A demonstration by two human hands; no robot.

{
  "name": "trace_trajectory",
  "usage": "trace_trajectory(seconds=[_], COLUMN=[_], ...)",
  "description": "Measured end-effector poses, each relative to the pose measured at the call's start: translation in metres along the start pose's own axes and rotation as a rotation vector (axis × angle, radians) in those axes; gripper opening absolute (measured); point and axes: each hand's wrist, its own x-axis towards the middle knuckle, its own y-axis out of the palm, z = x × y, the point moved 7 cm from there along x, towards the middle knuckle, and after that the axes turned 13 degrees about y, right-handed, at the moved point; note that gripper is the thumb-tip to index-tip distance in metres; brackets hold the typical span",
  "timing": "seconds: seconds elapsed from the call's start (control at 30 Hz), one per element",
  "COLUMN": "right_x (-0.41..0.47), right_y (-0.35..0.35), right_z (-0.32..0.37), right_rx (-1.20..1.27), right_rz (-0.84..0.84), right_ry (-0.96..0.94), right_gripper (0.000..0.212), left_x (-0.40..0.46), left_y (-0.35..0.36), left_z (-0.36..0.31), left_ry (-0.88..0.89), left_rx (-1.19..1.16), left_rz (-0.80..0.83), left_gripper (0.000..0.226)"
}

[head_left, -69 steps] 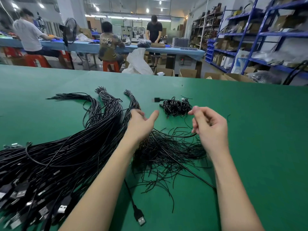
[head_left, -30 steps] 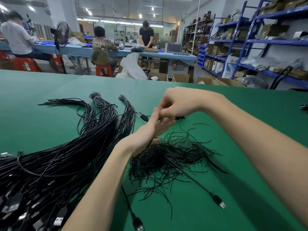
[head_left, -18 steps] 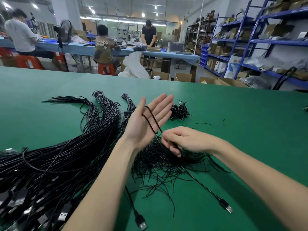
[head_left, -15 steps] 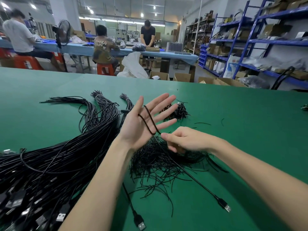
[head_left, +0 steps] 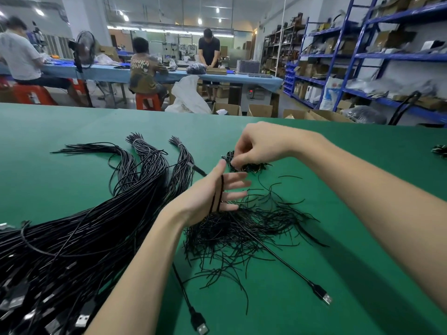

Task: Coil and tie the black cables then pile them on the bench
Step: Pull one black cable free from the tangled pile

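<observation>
My left hand (head_left: 212,197) is held out over the green bench (head_left: 338,286) with straight, spread fingers, and a black cable (head_left: 219,194) is looped around its palm in a few turns. My right hand (head_left: 256,146) is above and beyond it, pinching that cable near the left fingertips. The cable's free end trails down to a USB plug (head_left: 325,298) at the front right. A heap of short black ties (head_left: 242,230) lies under my hands. A small pile of coiled cables (head_left: 249,166) sits just behind, partly hidden by my right hand.
A large mass of loose black USB cables (head_left: 72,238) fans across the left of the bench. Another USB plug (head_left: 202,328) lies at the front. A small black bundle (head_left: 440,151) shows at the right edge. People work at blue tables behind; blue shelving stands right.
My right hand rose from the tie heap up past the left fingertips, carrying the cable round the left palm. The trailing USB plug slid slightly.
</observation>
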Motion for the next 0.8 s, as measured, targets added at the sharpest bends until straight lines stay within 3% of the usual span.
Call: trace_trajectory(seconds=[0.13, 0.27, 0.37, 0.47, 0.53, 0.67, 0.8], right_x=[-0.023, -0.043, -0.05, -0.056, -0.057, -0.042, -0.028], right_y=[0.015, 0.071, 0.105, 0.133, 0.139, 0.113, 0.072], right_z=[0.005, 0.003, 0.003, -0.005, -0.016, -0.048, -0.051], right_rx=[0.392, 1.015, 1.202, 1.185, 1.116, 0.77, 0.538], right_rz=[-0.11, 0.115, 0.324, 0.57, 0.65, 0.567, 0.563], right_ry=[0.012, 0.086, 0.123, 0.133, 0.145, 0.209, 0.274], right_gripper=[0.021, 0.021, 0.025, 0.036, 0.038, 0.026, 0.024], left_x=[0.003, 0.001, -0.001, -0.005, -0.009, -0.016, -0.016], left_y=[-0.015, -0.017, -0.007, -0.003, 0.002, 0.024, 0.032], left_z=[-0.01, -0.026, -0.033, -0.04, -0.045, -0.031, -0.004], left_ry=[0.114, 0.236, 0.276, 0.312, 0.296, 0.095, -0.135], left_rx=[-0.2, -0.505, -0.615, -0.658, -0.633, -0.393, -0.091], left_rz=[-0.16, -0.18, -0.092, 0.006, 0.118, 0.316, 0.313], left_gripper=[0.064, 0.068, 0.07, 0.072, 0.074, 0.081, 0.079])
